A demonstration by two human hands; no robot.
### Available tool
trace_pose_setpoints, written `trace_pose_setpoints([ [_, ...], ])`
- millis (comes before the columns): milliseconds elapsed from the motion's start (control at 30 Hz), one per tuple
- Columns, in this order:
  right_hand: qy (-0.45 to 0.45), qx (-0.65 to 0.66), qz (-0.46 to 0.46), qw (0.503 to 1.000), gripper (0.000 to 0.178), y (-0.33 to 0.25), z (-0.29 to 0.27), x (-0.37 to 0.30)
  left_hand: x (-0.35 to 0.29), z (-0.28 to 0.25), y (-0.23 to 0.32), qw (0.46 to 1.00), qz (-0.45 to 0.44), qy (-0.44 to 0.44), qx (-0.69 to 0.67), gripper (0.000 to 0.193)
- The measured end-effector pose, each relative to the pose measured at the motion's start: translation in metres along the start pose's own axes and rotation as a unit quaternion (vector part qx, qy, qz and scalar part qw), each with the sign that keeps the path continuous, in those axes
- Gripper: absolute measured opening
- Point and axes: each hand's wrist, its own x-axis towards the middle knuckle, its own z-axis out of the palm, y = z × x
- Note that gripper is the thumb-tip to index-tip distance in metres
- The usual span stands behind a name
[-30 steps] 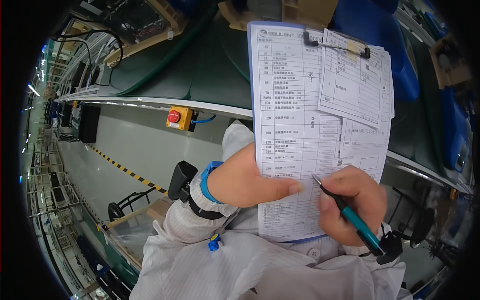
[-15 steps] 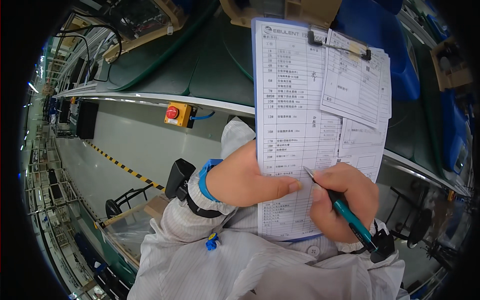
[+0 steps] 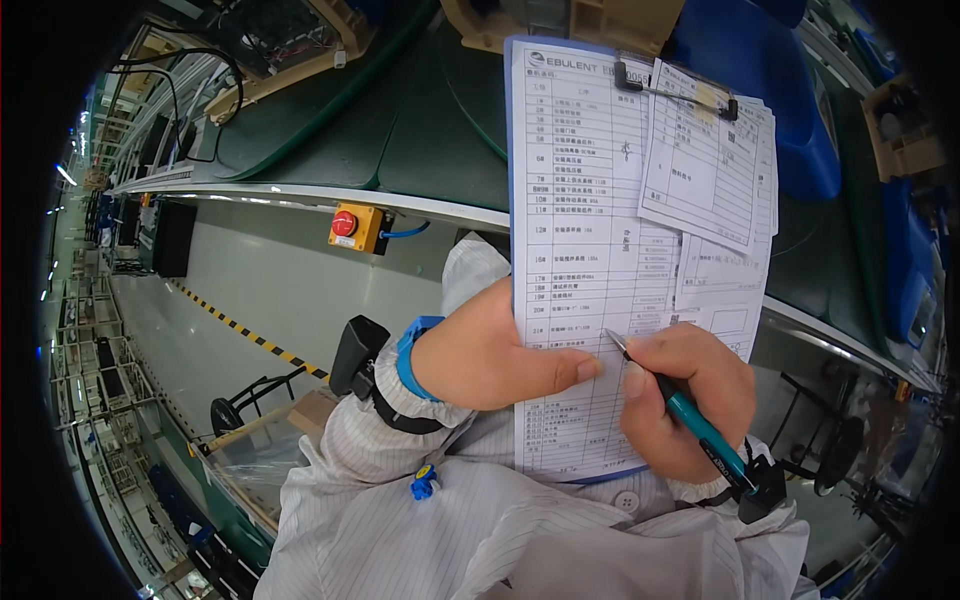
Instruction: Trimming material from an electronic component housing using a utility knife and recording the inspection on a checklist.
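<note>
A blue clipboard (image 3: 512, 140) with a printed form (image 3: 570, 235) on it is held upright before my chest. Its dark metal clip (image 3: 680, 92) pins smaller paper slips (image 3: 700, 185) over the form's upper right. My left hand (image 3: 500, 355) grips the board's left edge, thumb lying on the sheet and the other fingers hidden behind. Pinched in my right hand (image 3: 690, 400) is a green pen (image 3: 705, 432), its tip at a row in the form's lower half. A few handwritten marks stand in the column above.
Behind the clipboard runs a green conveyor line (image 3: 420, 150) bearing tan housings (image 3: 590, 20) and blue covers (image 3: 740, 60). A red emergency stop button (image 3: 344, 224) on a yellow box sits at its edge. Lower left stand a trolley (image 3: 250, 400) and a carton.
The pen tip has shifted very slightly to the left on the same row. The slips and clip sit marginally further left; my left hand keeps its grip.
</note>
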Motion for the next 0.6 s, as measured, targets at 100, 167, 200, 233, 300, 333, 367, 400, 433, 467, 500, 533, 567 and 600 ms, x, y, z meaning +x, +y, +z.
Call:
trace_pose_setpoints([
  [100, -0.013, -0.008, 0.0, 1.0, 0.024, -0.0004, -0.0015, 0.0009, -0.0004, 0.0002, 0.0009, 1.0, -0.009, 0.003, 0.004, 0.057],
  [167, -0.019, -0.008, 0.005, 1.0, 0.022, -0.0008, -0.0016, 0.0012, -0.0004, -0.0007, -0.0003, 1.0, -0.014, -0.002, 0.003, 0.058],
  [200, -0.026, -0.008, 0.009, 1.0, 0.021, -0.0009, -0.0014, 0.0014, -0.0009, -0.0012, -0.002, 1.0, -0.007, 0.004, 0.001, 0.058],
  [233, -0.027, -0.008, 0.01, 1.0, 0.021, -0.0007, -0.0002, 0.0011, -0.0016, -0.0011, -0.0035, 1.0, -0.001, 0.012, -0.001, 0.058],
  [300, 0.001, -0.002, 0.012, 1.0, 0.02, 0.0004, 0.0039, 0.0001, -0.0024, -0.0007, -0.0037, 1.0, -0.011, 0.013, -0.01, 0.059],
  [333, 0.001, -0.001, 0.012, 1.0, 0.02, 0.0012, 0.0041, -0.0004, -0.0019, -0.0007, -0.0027, 0.999, -0.021, 0.016, -0.017, 0.059],
  [367, 0.004, -0.002, 0.015, 1.0, 0.02, 0.0019, 0.004, -0.0015, -0.0008, -0.0019, -0.0034, 0.999, -0.021, 0.017, -0.017, 0.059],
  [400, 0.008, -0.004, 0.018, 1.0, 0.019, 0.0024, 0.0037, -0.0019, 0.0007, -0.004, -0.0052, 1.0, -0.009, -0.002, 0.009, 0.064],
  [433, 0.008, -0.004, 0.018, 1.0, 0.019, 0.0026, 0.0038, -0.0022, 0.0013, -0.0052, -0.0066, 0.999, 0.003, -0.023, 0.034, 0.069],
  [467, -0.001, 0.004, 0.018, 1.0, 0.019, 0.0028, 0.0038, -0.0023, 0.0006, -0.0042, -0.0059, 0.999, 0.003, -0.024, 0.034, 0.069],
  [500, -0.011, 0.013, 0.018, 1.0, 0.019, 0.003, 0.0038, -0.0023, -0.0005, -0.0022, -0.0044, 1.0, -0.008, -0.004, 0.013, 0.063],
  [533, -0.011, 0.014, 0.019, 1.0, 0.019, 0.0032, 0.0041, -0.0024, -0.0013, -0.001, -0.0039, 1.0, -0.019, 0.016, -0.007, 0.057],
  [567, -0.007, 0.011, 0.027, 1.0, 0.019, 0.0033, 0.0043, -0.0025, -0.0015, -0.0012, -0.0042, 1.0, -0.02, 0.016, -0.007, 0.057],
  [600, -0.004, 0.008, 0.034, 0.999, 0.019, 0.0034, 0.0046, -0.0029, -0.0017, -0.0017, -0.0043, 1.0, -0.021, 0.016, 0.002, 0.056],
])
